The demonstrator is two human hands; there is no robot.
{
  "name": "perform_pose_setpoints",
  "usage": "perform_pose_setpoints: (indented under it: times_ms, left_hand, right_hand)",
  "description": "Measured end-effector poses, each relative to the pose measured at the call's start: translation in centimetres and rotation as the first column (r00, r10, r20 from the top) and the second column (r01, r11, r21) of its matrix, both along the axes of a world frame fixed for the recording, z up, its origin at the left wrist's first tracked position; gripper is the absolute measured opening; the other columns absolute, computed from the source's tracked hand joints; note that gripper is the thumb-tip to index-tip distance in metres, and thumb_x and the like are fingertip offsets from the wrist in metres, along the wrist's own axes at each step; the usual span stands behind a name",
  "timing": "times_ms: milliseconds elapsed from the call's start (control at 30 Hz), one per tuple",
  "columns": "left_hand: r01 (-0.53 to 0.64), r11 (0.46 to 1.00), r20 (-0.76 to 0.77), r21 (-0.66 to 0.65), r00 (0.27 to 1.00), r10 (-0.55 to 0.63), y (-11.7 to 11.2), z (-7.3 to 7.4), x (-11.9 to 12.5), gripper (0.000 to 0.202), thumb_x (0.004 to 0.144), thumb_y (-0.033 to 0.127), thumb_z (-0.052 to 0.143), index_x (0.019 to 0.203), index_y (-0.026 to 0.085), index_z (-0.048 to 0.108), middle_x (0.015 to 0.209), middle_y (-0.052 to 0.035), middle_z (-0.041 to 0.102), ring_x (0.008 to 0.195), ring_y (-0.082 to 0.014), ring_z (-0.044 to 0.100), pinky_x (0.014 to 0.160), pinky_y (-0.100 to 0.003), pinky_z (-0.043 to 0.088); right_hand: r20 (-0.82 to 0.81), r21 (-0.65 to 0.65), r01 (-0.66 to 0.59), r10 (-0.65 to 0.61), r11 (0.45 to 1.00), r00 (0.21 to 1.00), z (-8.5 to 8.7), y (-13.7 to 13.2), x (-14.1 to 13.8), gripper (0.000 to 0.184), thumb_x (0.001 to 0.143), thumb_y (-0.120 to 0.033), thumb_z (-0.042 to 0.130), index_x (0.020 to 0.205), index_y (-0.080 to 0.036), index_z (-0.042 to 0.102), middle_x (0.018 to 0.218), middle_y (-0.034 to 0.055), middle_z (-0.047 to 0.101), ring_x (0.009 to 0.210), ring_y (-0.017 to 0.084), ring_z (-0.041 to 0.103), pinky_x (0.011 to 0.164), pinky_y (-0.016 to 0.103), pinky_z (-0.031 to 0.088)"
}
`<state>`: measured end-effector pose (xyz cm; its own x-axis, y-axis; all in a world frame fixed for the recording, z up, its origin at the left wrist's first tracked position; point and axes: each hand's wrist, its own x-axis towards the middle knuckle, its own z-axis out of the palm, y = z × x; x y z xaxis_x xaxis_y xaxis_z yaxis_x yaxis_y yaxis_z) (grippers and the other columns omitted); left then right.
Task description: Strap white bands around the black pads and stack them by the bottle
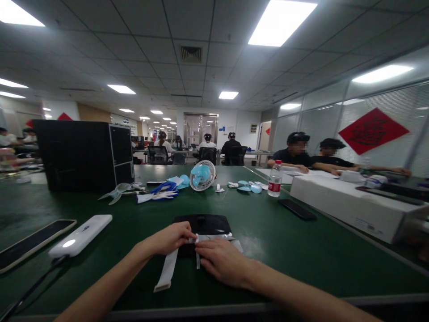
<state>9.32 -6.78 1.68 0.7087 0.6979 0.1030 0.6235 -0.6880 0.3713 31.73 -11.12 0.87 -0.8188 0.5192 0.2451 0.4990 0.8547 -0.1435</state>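
A flat black device point(214, 222) with a glossy upper part and a silvery strip point(221, 236) across it lies on the table in front of me. My left hand point(176, 237) is over its left side, thumb and forefinger pinched at a small white piece point(196, 238). Stretched out and lying flat, the fingers of my right hand point(221, 259) rest on the device, their tips close to that piece. A white ribbon cable point(166, 269) with a connector at its end runs from under my left hand toward me. A narrow pale strip point(198, 260) hangs between the hands.
At left are a phone point(33, 243), a white power bank point(82, 235) with a cable and a black computer case point(83, 154). Behind the device lie a small fan point(202, 175), gloves point(159, 193) and blue blades point(250, 187). A bottle point(275, 181), another phone point(297, 209) and a white box point(348, 201) stand right.
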Motion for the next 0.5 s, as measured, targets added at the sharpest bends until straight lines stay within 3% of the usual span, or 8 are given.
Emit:
perform_pose_setpoints:
  times_ms: [200,500]
  left_hand:
    - [0.018,1.0,-0.004,-0.014,1.0,-0.018,0.0,0.2,-0.1,0.031,0.087,0.02,0.046,0.11,0.029,0.065,0.102,-0.0023,0.056,0.094,-0.015,0.054,0.086,-0.026,0.04]
    - [-0.011,0.999,-0.007,-0.046,1.0,0.011,0.7,0.1,-0.8,0.027,0.085,0.022,0.049,0.104,0.028,0.068,0.106,-0.0012,0.057,0.095,-0.015,0.054,0.086,-0.026,0.042]
  right_hand:
    - [-0.025,-0.068,0.055,-0.057,0.996,0.998,0.6,0.6,0.8,0.039,0.094,-0.037,0.04,0.126,-0.021,0.057,0.127,0.0068,0.059,0.119,0.02,0.051,0.102,0.034,0.037]
    - [0.002,-0.128,0.138,-0.138,0.982,0.99,1.2,0.3,4.3,0.041,0.095,-0.035,0.038,0.13,-0.022,0.054,0.131,0.006,0.055,0.12,0.02,0.05,0.103,0.035,0.037]
